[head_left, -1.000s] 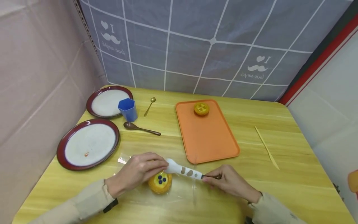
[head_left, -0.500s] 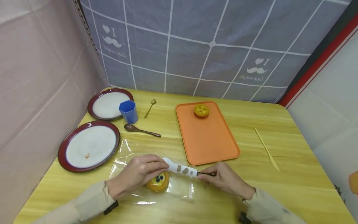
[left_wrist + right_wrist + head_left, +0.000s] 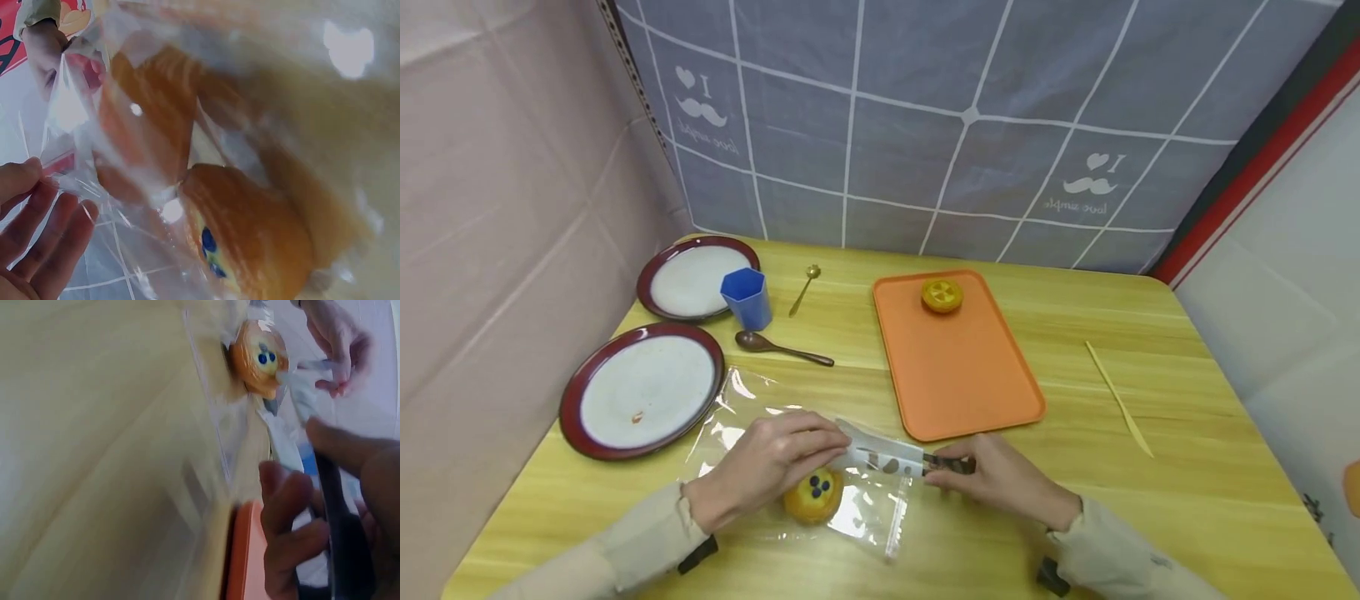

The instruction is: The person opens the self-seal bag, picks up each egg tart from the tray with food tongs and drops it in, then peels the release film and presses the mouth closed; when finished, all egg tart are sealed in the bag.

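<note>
My left hand (image 3: 775,457) pinches the upper edge of a clear plastic bag (image 3: 69,119) between thumb and fingers. An egg tart (image 3: 808,506) topped with blueberries lies in or under the clear film, beside the left hand; the left wrist view shows it closely through the plastic. My right hand (image 3: 1011,483) holds tongs (image 3: 887,460) with dark arms and white, brown-spotted ends. Their tips lie at the bag's mouth near the left fingers, partly behind film. Two separate arms show in the right wrist view, with thumb and fingers (image 3: 290,512) around them.
An orange tray (image 3: 958,367) carrying a second tart (image 3: 942,295) lies behind the hands. Two red-rimmed plates (image 3: 647,392), a blue cup (image 3: 747,298), a brown spoon (image 3: 784,346) and a small gold spoon (image 3: 805,290) are left. A yellow stick-like knife (image 3: 1118,398) lies right.
The blueberry tart has shifted slightly left and toward me. The bag's film now shows more glare over the tongs' ends, and the tongs' dark arms look wider apart.
</note>
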{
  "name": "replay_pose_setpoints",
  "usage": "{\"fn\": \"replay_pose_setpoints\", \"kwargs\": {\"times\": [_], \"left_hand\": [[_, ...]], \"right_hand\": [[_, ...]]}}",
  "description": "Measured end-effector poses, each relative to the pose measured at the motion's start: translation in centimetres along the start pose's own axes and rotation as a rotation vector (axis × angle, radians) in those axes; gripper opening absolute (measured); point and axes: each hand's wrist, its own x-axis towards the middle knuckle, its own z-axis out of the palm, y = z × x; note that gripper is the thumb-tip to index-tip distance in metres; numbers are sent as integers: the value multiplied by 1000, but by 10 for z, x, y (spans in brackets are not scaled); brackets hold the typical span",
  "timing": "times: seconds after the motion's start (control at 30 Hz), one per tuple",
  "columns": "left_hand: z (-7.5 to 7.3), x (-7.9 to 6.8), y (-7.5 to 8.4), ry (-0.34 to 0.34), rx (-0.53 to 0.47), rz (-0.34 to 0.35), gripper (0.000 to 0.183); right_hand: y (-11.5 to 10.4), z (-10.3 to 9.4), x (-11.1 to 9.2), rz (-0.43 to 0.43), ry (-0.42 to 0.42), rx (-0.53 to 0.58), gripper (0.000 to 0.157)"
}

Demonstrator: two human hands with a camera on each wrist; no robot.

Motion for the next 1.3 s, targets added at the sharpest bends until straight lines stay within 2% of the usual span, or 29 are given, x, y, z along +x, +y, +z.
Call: {"fn": "replay_pose_setpoints", "kwargs": {"times": [0.1, 0.23, 0.33, 0.5, 0.67, 0.8, 0.9, 1.1, 1.3], "left_hand": [[-1, -1, -2, 5, 12, -16, 23], [-5, -3, -5, -2, 29, -47, 22], [-8, -5, -7, -26, 39, -75, 20], [-10, -6, -6, -76, 36, -119, 18], [-11, -6, -7, -59, 55, -111, 18], [-10, -4, -9, -32, 73, -88, 19], [-11, -4, -10, -12, 77, -83, 20], [-11, -2, -12, 26, 91, -85, 20], [-10, -3, -13, 32, 84, -95, 19]], "right_hand": [[10, -8, -8, -27, -2, -21, 26], [25, -23, -26, 1, 28, -23, 28], [33, -35, -41, 38, 76, -56, 33], [41, -54, -62, 78, 172, -87, 32], [47, -71, -69, 109, 315, -176, 34], [54, -85, -64, 168, 416, -251, 41], [63, -95, -53, 213, 460, -273, 49], [85, -111, -26, 252, 491, -230, 53], [105, -122, 6, 285, 477, -180, 57]]}}
